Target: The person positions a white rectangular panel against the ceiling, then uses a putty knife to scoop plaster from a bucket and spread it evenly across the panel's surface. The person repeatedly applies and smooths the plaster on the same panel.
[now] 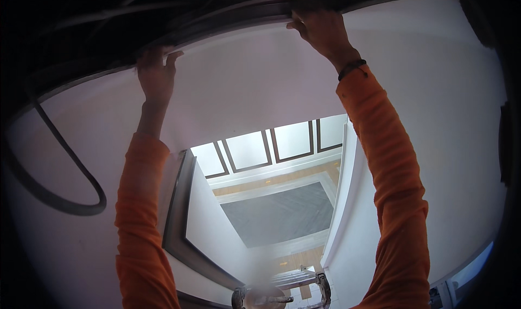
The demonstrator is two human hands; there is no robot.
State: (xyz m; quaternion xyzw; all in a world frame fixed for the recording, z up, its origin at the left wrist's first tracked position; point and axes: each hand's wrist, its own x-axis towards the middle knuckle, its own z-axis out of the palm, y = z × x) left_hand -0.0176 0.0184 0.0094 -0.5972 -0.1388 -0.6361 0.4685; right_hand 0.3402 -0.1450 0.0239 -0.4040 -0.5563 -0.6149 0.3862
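Observation:
Both my arms, in orange sleeves, reach up to a long dark strip (239, 17) that runs along the top edge of a white wall (260, 70). Up at the left, my left hand (156, 75) touches this edge, its thumb standing apart. Its fingers are blurred and partly lost in shadow. Farther right and higher, my right hand (324, 33) is closed on the strip, with the thumb below and the fingertips hidden in the dark. A dark band circles my right wrist.
A black cable (89, 187) hangs in a loop at the left. Below me a doorway with a dark frame (179, 217) shows a grey floor panel (282, 214) and panelled wall. The top of what looks like a ladder (293, 279) stands at the bottom. Overhead is a dark space.

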